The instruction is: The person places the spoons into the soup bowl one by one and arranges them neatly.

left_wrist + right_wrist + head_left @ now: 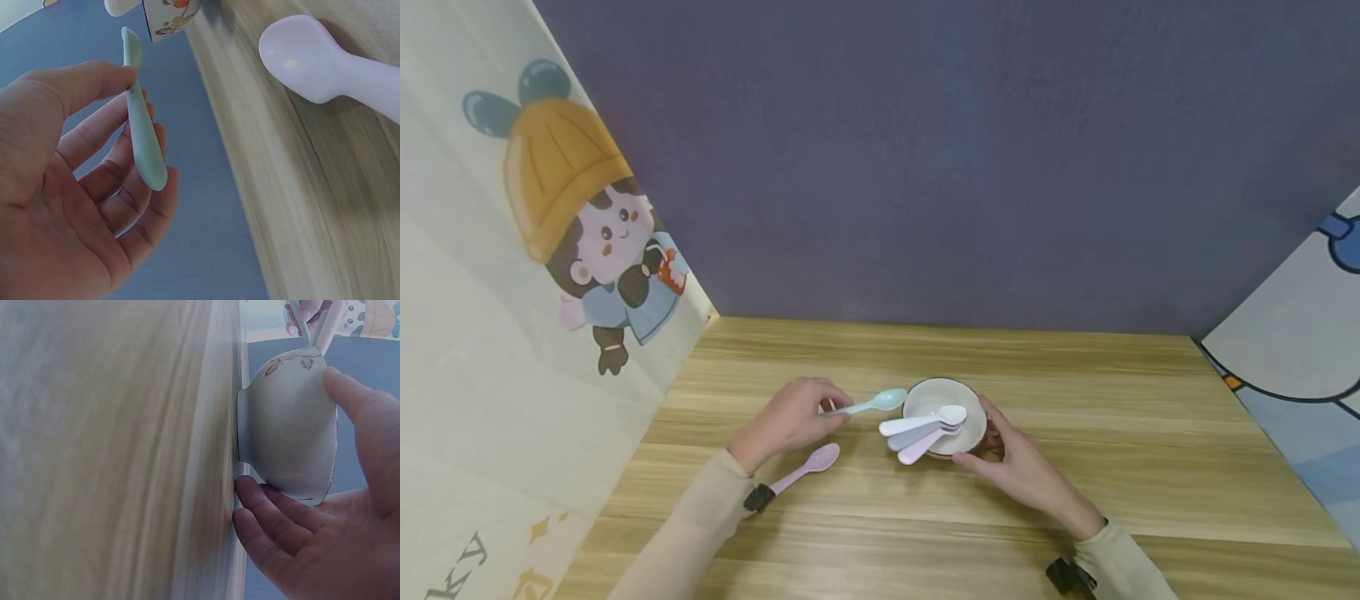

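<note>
Between thumb and fingertips, my left hand (797, 417) pinches the handle of a mint-green spoon (889, 400), its bowl end pointing at the rim of a small white bowl (934, 392). Inside that bowl lean a white spoon (908, 426), a grey-lavender spoon (907, 439) and a pink spoon (919, 449), their handles sticking out over the left rim. My right hand (1021, 471) holds the bowl from the right, thumb at the rim and fingers around its side. In the right wrist view the bowl (290, 425) stands on its foot, with faded prints near the rim.
Another pink spoon (822, 458) lies on the wooden table (1075, 383) beside my left wrist, its handle end hidden by the black wrist strap (759, 498). A dark blue panel (925, 167) rises behind the table, and printed light panels (475, 333) flank it.
</note>
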Tool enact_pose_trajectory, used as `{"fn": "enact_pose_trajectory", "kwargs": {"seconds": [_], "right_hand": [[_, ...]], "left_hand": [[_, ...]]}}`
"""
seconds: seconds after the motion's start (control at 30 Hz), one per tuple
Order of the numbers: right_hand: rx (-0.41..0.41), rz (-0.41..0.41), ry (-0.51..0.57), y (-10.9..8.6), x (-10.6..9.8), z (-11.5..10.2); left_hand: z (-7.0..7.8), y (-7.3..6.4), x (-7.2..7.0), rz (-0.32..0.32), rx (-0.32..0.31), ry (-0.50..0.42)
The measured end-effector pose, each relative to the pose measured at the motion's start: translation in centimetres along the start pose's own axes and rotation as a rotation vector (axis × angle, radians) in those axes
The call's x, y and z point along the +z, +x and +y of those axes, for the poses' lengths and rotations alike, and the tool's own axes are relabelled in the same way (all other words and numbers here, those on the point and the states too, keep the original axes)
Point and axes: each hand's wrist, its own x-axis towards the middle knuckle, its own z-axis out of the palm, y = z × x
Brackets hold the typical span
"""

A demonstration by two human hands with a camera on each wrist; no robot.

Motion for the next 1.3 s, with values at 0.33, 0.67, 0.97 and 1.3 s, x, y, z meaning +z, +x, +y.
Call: {"fn": "enact_pose_trajectory", "kwargs": {"seconds": [0.33,0.67,0.97,1.3], "right_hand": [[-0.004,0.009,-0.005,-0.1,0.1,0.2],[-0.006,0.009,-0.002,0.0,0.1,0.2],[-0.001,0.006,-0.019,0.1,0.2,0.3],[0.004,0.004,-0.014,0.1,0.2,0.2]], "left_hand": [[1.1,0.6,0.5,-0.016,-0.003,0.007],[2.0,1.2,0.6,-0.024,0.015,0.004],[2.5,1.7,0.7,-0.034,0.038,0.011],[2.9,2.4,1.0,-0.028,0.078,0.021]]}}
